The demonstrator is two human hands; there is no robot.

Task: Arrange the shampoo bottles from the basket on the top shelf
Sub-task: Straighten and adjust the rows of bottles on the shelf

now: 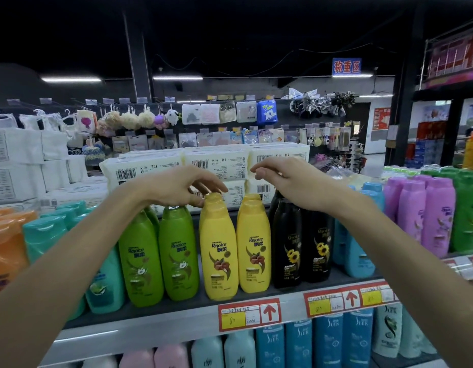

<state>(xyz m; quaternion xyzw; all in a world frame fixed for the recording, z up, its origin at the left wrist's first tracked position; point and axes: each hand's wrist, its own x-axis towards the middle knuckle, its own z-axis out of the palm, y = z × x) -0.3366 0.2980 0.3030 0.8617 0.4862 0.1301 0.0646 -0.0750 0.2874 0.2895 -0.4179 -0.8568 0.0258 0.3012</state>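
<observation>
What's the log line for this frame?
left hand: at cap of yellow plastic shampoo bottle, grip unclear | right hand: open, empty, above black plastic bottles

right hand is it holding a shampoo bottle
No, the right hand hangs above the black Rejoice bottles with loosely bent fingers and nothing between them.

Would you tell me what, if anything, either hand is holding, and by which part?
The left hand touches the left yellow bottle at its cap; a true grip cannot be told. The right hand holds nothing.
</observation>
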